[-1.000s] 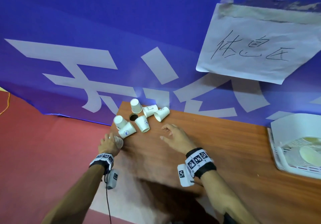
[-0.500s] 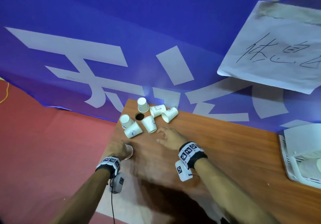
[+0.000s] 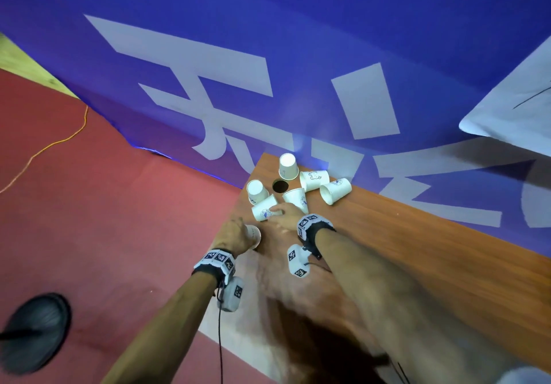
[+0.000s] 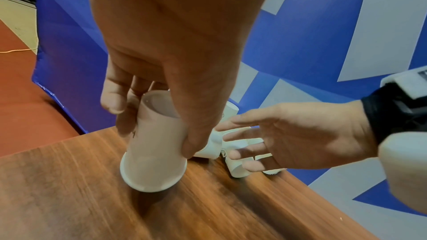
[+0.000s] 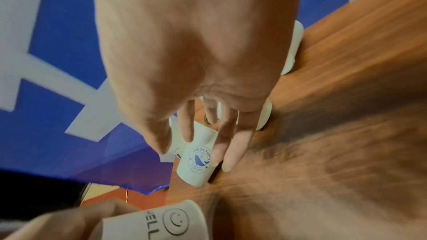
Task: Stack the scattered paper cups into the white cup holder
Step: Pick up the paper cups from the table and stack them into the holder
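Several white paper cups lie or stand upside down at the table's far left corner, among them an upturned cup and a lying whale-logo cup. My left hand grips a smiley-print cup, mouth down and tilted on the wood near the left edge. With fingers straight and spread, my right hand reaches over the whale-logo cup and touches it. The white cup holder is out of view.
A round hole opens in the wooden table among the cups. The blue banner hangs close behind, with a paper sheet taped to it. Left of the table edge lies red floor with an orange cable and a dark round object.
My right hand has moved forward and left onto the lying whale-logo cup. The left hand keeps its cup near the table's left edge. The white tray at the right has left the view.
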A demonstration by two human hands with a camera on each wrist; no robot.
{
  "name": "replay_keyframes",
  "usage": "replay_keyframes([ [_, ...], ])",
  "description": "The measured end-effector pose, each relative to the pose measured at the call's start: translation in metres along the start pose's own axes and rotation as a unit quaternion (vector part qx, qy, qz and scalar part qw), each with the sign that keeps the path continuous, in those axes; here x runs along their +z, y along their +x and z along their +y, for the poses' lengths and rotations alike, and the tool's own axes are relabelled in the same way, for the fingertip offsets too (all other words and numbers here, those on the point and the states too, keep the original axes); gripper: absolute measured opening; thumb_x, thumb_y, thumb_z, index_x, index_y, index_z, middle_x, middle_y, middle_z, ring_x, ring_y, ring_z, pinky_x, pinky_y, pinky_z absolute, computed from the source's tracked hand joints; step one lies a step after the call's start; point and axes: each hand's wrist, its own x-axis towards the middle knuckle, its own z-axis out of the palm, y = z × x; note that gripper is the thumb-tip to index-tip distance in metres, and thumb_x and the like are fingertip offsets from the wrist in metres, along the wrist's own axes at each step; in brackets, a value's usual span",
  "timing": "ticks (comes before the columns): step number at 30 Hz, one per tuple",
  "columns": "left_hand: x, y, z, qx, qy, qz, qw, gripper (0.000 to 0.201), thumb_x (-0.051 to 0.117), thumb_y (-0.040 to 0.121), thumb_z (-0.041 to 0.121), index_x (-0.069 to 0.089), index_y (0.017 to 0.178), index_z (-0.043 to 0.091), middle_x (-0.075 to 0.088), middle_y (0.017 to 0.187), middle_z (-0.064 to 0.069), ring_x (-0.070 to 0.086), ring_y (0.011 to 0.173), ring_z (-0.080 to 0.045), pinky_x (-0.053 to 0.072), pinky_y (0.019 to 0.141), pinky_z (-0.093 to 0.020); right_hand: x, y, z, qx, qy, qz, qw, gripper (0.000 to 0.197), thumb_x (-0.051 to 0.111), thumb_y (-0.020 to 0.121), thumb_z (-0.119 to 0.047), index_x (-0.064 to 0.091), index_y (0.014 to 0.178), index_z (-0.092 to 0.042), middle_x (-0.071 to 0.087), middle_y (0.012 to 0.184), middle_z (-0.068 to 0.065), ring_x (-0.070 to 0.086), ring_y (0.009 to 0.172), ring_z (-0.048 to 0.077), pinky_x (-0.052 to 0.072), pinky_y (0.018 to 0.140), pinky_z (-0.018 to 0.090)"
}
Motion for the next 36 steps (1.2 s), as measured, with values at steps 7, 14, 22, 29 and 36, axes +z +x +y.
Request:
replay_keyframes([
  [7, -0.004, 0.002, 0.010, -0.006, 0.032, -0.003, 0.999, 0.049, 0.059, 0.094, 0.037, 0.050, 0.128, 0.002, 0.062, 0.127, -0.020, 0.063, 0.113, -0.036, 0.048, 0.086, -0.035, -0.013, 0.005, -0.013, 0.089, 0.189, -0.003, 0.978, 0.041, 0.061, 0.099, -0.024, 0.056, 0.135, -0.007, 0.066, 0.112, 0.009, 0.071, 0.088, 0.020, 0.062, 0.078, 0.034],
  [14, -0.004, 0.024, -0.002, -0.054, 0.033, -0.001, 0.998, 0.066, 0.057, 0.093, 0.046, 0.039, 0.147, 0.013, 0.063, 0.129, -0.013, 0.064, 0.114, -0.032, 0.051, 0.093, -0.040, -0.025, -0.010, -0.002, 0.090, 0.169, -0.014, 0.981, 0.044, 0.064, 0.095, -0.035, 0.062, 0.132, -0.013, 0.069, 0.113, 0.006, 0.071, 0.094, 0.014, 0.062, 0.080, 0.032],
  [22, -0.007, 0.047, 0.001, 0.012, 0.047, -0.125, 0.991, 0.089, 0.071, 0.080, 0.059, 0.030, 0.153, 0.026, 0.051, 0.147, -0.006, 0.051, 0.133, -0.028, 0.042, 0.108, -0.039, -0.016, -0.012, 0.008, 0.101, 0.193, -0.046, 0.975, 0.051, 0.065, 0.094, -0.039, 0.057, 0.140, -0.020, 0.062, 0.130, 0.001, 0.072, 0.097, 0.016, 0.062, 0.081, 0.033],
  [29, 0.007, 0.048, 0.018, 0.095, 0.058, -0.168, 0.980, 0.084, 0.078, 0.076, 0.045, 0.036, 0.149, 0.040, 0.065, 0.128, -0.002, 0.061, 0.119, -0.025, 0.049, 0.099, -0.037, -0.018, -0.003, 0.016, 0.143, 0.214, -0.062, 0.964, 0.058, 0.073, 0.082, -0.047, 0.055, 0.132, -0.021, 0.074, 0.109, 0.005, 0.077, 0.088, 0.017, 0.063, 0.074, 0.033],
  [36, 0.006, 0.043, 0.036, 0.071, 0.014, -0.156, 0.985, 0.061, 0.081, 0.070, 0.047, 0.059, 0.124, 0.027, 0.068, 0.115, 0.007, 0.063, 0.104, -0.015, 0.051, 0.091, -0.031, -0.032, -0.019, 0.000, 0.087, 0.216, -0.030, 0.972, 0.032, 0.068, 0.092, -0.027, 0.061, 0.118, -0.009, 0.070, 0.114, 0.013, 0.077, 0.083, 0.024, 0.062, 0.074, 0.031],
])
